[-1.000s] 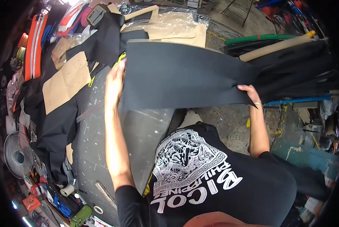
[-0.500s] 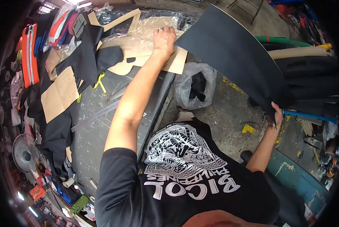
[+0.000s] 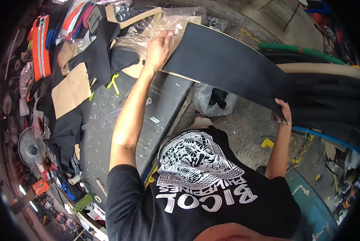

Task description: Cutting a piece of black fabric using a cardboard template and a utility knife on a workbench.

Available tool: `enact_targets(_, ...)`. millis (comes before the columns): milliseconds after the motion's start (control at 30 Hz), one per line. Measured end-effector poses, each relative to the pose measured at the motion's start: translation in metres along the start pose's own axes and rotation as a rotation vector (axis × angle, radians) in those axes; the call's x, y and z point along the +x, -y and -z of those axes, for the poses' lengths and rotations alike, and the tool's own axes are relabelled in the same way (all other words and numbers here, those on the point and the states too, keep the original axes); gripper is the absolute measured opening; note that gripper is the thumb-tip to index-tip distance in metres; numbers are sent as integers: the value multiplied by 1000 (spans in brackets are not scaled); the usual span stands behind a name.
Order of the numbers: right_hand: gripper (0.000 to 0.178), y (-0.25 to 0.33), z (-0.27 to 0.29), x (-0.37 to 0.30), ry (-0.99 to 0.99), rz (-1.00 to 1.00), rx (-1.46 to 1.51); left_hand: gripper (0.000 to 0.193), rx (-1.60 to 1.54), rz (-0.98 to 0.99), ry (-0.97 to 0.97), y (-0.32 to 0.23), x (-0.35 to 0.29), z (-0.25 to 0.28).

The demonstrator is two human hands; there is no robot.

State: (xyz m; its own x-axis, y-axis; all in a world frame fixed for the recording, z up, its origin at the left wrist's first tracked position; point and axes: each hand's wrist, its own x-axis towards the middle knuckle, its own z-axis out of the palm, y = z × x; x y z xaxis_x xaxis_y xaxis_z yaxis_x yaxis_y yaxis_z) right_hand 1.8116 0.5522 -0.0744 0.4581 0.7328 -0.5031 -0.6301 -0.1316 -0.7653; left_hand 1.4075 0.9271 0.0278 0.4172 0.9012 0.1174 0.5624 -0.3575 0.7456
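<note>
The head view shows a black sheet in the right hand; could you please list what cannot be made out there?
Head view: most fingers of the right hand, hidden behind the black sheet.
Head view: part of the clear bag, covered by the same sheet.
Head view: small items at lower left, too small and blurred.

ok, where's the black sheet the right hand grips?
Head view, upper centre-right: the black sheet spans from beside the left hand to the right hand, partly hiding the clear plastic bag.

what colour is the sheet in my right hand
The sheet looks black on its upward face, best seen in the head view.
</note>
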Motion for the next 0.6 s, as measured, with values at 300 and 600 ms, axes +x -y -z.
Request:
enact_targets(300,35,-25,-134,67,140,128,-12,25,246,-246,-124,-41,-19,18)
enact_targets(600,28,-73,-259,124,308,-146,118,21,250,-232,-102,-49,-36,9)
